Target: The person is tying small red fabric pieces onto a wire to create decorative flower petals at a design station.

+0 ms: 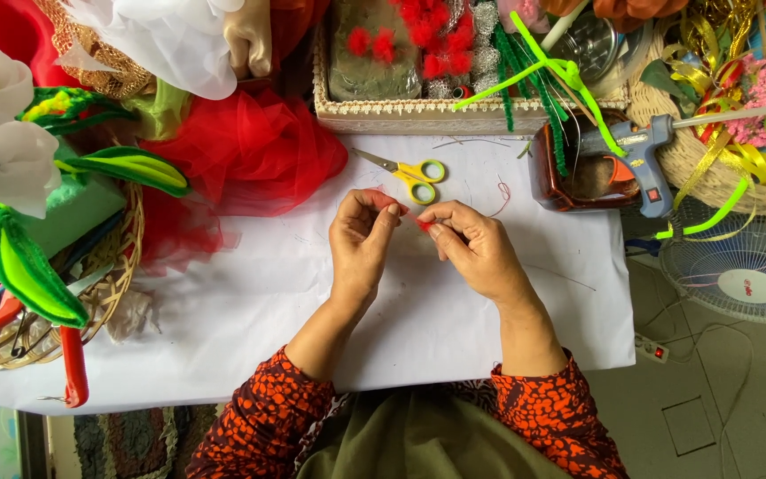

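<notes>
Pinching a small red scrap (403, 213) taut between left hand (361, 244) and right hand (476, 248), both grasping it — best kept low over white sheet (250, 302), fingertip grip, yellow scissors (411, 174) near.

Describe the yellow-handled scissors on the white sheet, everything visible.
The small scissors with yellow plastic loop handles and slim metal blades lie flat and shut on the white paper-covered table. Blades point upper left, handles lower right. They sit just beyond the fingertips of both hands, untouched, near the red tulle fabric.

Head camera; straight down, close, over table (223, 337)
</notes>
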